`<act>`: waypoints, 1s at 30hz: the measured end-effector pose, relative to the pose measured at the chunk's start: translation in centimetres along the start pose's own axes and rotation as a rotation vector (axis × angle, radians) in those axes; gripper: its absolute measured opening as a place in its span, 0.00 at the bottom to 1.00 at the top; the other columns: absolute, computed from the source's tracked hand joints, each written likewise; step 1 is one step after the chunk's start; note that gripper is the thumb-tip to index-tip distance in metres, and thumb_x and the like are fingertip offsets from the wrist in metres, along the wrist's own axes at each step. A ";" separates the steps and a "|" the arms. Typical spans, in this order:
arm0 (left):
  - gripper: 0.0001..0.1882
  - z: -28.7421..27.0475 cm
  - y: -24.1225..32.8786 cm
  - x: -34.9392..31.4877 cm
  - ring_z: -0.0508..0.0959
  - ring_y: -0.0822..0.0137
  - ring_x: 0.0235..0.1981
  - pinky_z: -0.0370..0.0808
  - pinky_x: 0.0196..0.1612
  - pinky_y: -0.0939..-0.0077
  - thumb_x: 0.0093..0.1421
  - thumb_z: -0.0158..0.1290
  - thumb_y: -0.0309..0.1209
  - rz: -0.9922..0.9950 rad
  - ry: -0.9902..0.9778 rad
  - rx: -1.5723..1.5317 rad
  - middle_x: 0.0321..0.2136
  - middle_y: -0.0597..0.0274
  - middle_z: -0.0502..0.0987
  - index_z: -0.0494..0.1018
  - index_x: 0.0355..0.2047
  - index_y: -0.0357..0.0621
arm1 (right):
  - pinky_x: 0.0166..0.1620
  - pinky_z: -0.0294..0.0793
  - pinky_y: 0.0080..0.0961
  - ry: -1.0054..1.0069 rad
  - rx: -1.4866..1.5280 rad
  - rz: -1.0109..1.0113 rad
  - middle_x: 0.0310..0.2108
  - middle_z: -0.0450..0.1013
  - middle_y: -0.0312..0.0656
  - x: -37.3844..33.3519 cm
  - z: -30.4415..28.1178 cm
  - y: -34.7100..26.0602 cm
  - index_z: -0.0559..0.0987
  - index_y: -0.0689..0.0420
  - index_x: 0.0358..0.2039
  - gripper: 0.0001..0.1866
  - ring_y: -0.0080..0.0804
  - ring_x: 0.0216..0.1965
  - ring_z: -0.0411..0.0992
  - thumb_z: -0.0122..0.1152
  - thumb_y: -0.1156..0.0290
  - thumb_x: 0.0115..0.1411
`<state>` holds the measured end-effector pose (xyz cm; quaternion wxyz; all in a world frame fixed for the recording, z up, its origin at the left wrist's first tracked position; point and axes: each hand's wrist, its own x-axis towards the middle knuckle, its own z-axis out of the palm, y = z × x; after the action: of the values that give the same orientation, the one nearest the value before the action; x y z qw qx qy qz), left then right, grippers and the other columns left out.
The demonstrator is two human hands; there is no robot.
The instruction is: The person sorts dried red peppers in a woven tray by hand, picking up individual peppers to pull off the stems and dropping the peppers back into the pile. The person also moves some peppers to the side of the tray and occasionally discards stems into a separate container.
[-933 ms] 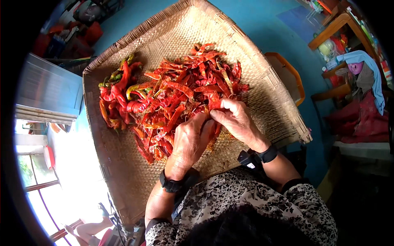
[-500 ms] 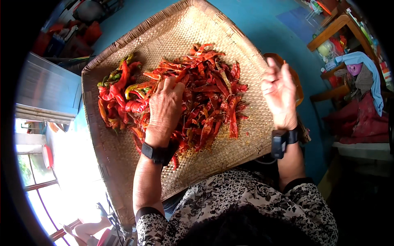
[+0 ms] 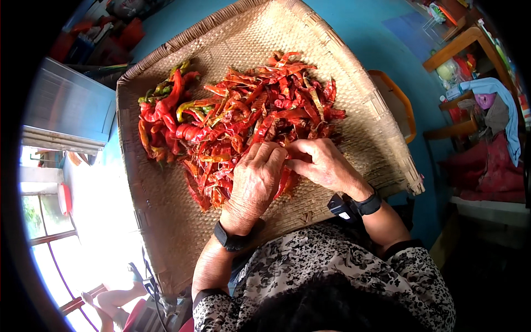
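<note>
A heap of dried red chili peppers [image 3: 265, 110] lies in a large woven bamboo tray [image 3: 354, 77] in front of me. Over the near side of the heap my hands meet, fingertips almost touching. My left hand [image 3: 257, 174] is closed, its fingers curled down around a red chili pepper [image 3: 285, 181] that shows between the hands. Thumb and forefinger pinched, my right hand [image 3: 326, 166] works at the same chili; its far end is hidden by fingers. Fresher, plumper red and green peppers [image 3: 166, 108] sit at the tray's left side.
Beyond the tray's right edge is an orange-rimmed container [image 3: 408, 105] on the blue floor [image 3: 365, 39]. A wooden chair [image 3: 453, 130] draped with clothes stands at right. At left is a blue panel [image 3: 72, 105]; another person's bare legs [image 3: 119, 299] show lower left.
My right hand has come from the tray's right edge, where it was open, to my left hand. The left hand has moved toward me and right, off the middle of the heap.
</note>
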<state>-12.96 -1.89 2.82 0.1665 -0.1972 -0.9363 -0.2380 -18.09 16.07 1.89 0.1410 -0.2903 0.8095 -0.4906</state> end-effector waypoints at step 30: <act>0.07 -2.3 -1.6 -2.3 0.79 0.64 0.32 0.74 0.36 0.71 0.62 0.56 0.25 -0.496 0.294 -0.496 0.30 0.57 0.79 0.75 0.40 0.43 | 0.22 0.69 0.15 0.054 0.441 0.157 0.23 0.73 0.36 -1.8 -2.3 0.0 0.74 0.55 0.28 0.05 0.16 0.22 0.70 0.60 0.73 0.59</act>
<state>-11.22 -5.00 3.17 0.1835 0.0375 -0.8358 -0.5161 -17.83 18.82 2.88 0.2171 -0.1752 0.7062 -0.6507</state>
